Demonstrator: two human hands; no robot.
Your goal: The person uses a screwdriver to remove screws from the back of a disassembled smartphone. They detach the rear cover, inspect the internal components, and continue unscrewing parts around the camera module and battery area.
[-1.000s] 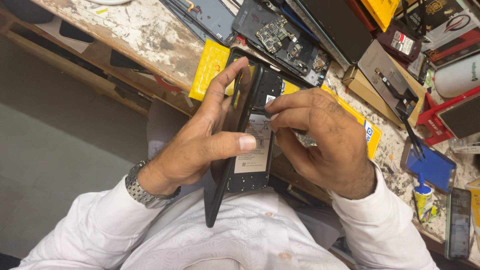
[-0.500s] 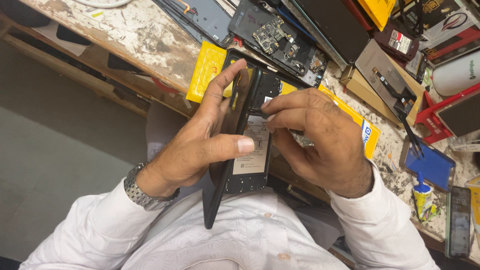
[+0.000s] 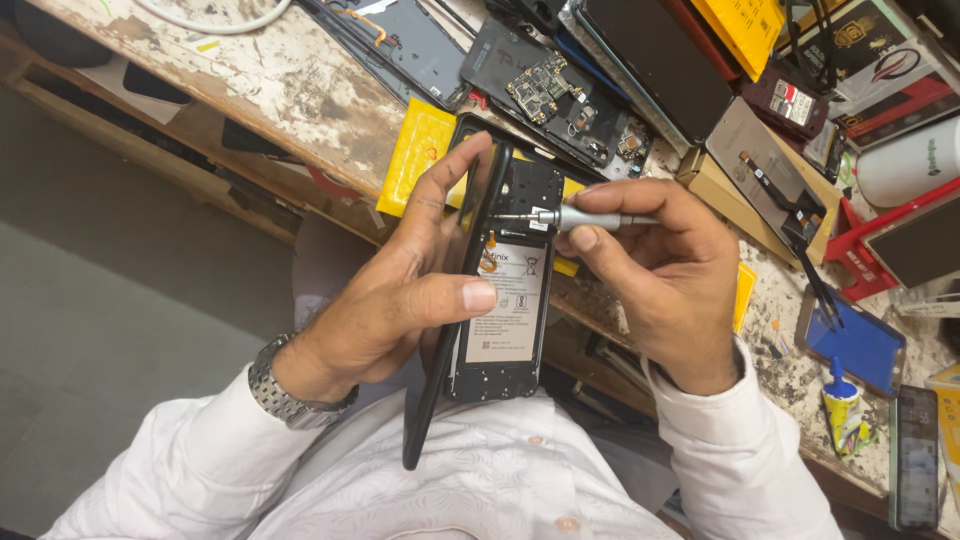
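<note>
My left hand (image 3: 405, 290) grips an opened black phone (image 3: 505, 345) from its left edge, thumb pressed across the white battery label. The phone's back is off, and its inner frame and battery face me. It is tilted, its lower end over my white shirt. My right hand (image 3: 665, 270) holds a small grey screwdriver (image 3: 580, 217) level. The tip touches the upper part of the phone's frame, just right of my left fingers. A metal watch sits on my left wrist.
A worn wooden workbench (image 3: 290, 90) runs behind the phone. On it lie a yellow packet (image 3: 420, 150), an open phone with bare circuit board (image 3: 550, 90), a dark screen panel (image 3: 650, 55), a blue phone (image 3: 865, 345), a small glue tube (image 3: 845, 405) and red boxes.
The right hand's fingers have drawn back from the phone, so the screwdriver now shows, lying level with its tip on the upper frame. The left hand holds its grip.
</note>
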